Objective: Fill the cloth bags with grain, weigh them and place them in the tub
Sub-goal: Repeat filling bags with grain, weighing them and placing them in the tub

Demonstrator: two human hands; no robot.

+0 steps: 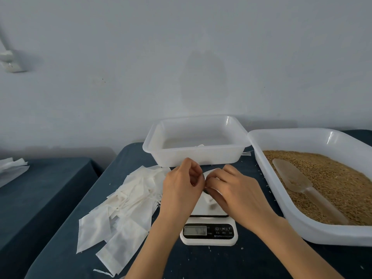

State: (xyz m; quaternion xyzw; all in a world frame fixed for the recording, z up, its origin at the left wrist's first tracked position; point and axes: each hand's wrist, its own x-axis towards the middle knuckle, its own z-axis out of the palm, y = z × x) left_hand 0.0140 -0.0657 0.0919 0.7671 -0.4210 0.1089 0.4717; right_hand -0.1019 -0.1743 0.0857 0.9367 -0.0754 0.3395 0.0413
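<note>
- Dark-blue table cloth (201,262) covers the work surface that I see from the head camera; I give all places by the clock around the scale.
- At 9 o'clock, just beside the scale, lies a loose pile of empty bags (124,208), white and flat, some with thin strings.
- My left hand (179,190) comes in from 7 o'clock. Its fingers are curled and they pinch the top of the cloth bag (208,199); I cannot see the string itself.
- This cloth bag stands on the plate of the scale (209,230), between the two hands. The display is lit, but the digits are too blurred to read.
- My right hand (235,196) comes in from 5 o'clock. Its fingers are bent round the right side of the same bag and grip it.
- At 12 o'clock, just behind the hands, stands the small tub (191,156), white plastic; a bit of white cloth shows over its front wall.
- At 3 o'clock is the grain tub (267,178), larger, with brown grain (332,188) in it. A clear plastic scoop (291,178) lies on the grain, with its handle toward 5 o'clock.
</note>
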